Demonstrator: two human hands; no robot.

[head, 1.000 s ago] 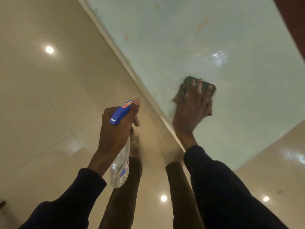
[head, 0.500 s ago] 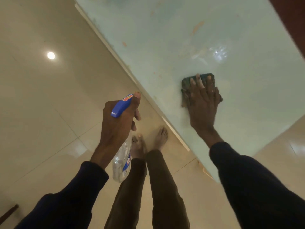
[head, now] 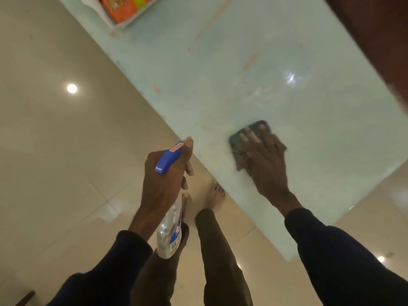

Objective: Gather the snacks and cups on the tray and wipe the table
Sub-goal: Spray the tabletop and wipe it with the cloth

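Right grip (head: 265, 160) is pressing flat-fingered on the soft cloth (head: 237, 143), which should be gliding easy over the slick surface (head: 198, 74); left grip (head: 163, 173) is clutching the spray bottle (head: 170, 235).

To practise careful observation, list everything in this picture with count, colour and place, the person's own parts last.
table: one, pale green, centre and right.
tray: one, white, table's far corner.
snack packets: count unclear, orange, in tray.
smears: several, orange, on table.
cloth: one, dark green, under right hand.
spray bottle: one, clear, blue head, in left hand.
floor: one, beige tiles, beside table.
left hand: one, grips bottle beside table.
right hand: one, fingers flat on cloth.
legs: two, brown trousers, bottom centre.
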